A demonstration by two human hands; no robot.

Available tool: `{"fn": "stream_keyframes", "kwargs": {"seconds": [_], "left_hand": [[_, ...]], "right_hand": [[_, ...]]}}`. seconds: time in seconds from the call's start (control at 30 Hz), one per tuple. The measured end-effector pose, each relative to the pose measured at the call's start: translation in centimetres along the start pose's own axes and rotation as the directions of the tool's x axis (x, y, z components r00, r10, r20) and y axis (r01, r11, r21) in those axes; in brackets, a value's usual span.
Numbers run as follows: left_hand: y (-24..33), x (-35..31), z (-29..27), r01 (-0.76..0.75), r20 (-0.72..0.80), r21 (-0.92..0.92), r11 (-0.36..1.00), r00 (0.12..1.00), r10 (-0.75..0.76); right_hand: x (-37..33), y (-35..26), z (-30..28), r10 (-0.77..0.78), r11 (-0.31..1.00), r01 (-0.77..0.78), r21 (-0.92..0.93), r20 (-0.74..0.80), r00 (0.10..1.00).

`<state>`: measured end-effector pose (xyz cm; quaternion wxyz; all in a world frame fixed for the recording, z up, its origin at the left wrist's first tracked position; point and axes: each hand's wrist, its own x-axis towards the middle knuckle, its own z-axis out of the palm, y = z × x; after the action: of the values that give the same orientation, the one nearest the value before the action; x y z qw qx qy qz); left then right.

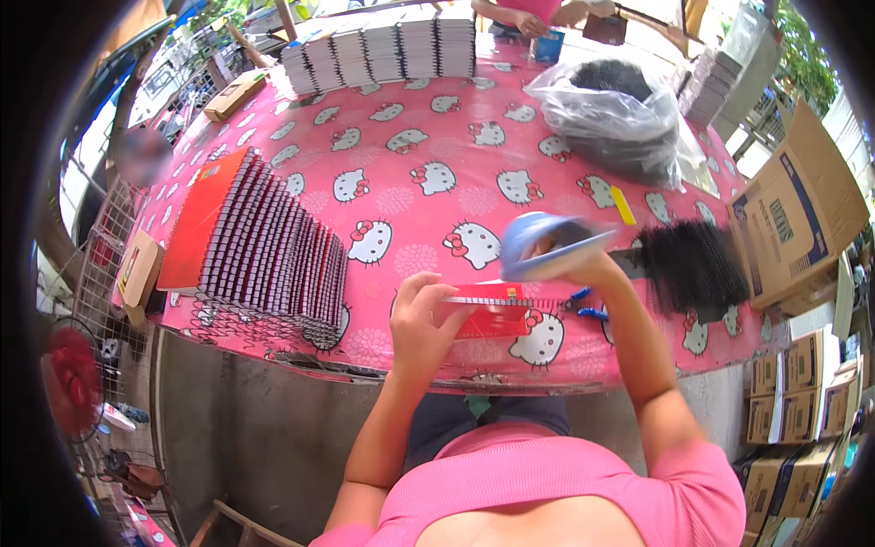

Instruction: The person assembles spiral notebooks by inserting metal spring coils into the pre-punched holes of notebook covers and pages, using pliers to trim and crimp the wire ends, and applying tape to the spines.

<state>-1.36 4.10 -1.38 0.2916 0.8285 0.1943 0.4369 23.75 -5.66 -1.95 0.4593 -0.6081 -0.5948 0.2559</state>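
My left hand is closed on the near end of a red notebook, its fingers and thumb pinching the notebook's edge. A thin dark spiral coil runs along that edge and sticks out past its right end. My right hand grips a light-blue rounded object with a dark hollow, smeared by motion, so its kind is unclear. It is just above the notebook and coil. Blue-handled pliers lie under my right wrist. My right fingers are partly hidden by the blue object.
Spiral-bound red notebooks stand stacked at the left. Black coils lie at the right beside an open carton. A plastic bag of black coils, a yellow strip and notebook stacks are farther back. Another person's hands are across the table.
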Motion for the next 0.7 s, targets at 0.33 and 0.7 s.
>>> {"fn": "stream_keyframes", "kwargs": {"seconds": [0.33, 0.7], "left_hand": [[-1.6, -1.2, -0.4, 0.493, 0.116, -0.649, 0.580, 0.817, -0.564], [-1.7, 0.1, 0.0, 0.489, 0.175, -0.694, 0.529, 0.827, -0.535]], "right_hand": [[2.7, -4.3, 1.1, 0.044, 0.986, -0.037, -0.163, 0.039, 0.998], [-2.7, 0.5, -4.4, 0.125, 0.533, -0.368, -0.762, -0.359, 0.925]]}}
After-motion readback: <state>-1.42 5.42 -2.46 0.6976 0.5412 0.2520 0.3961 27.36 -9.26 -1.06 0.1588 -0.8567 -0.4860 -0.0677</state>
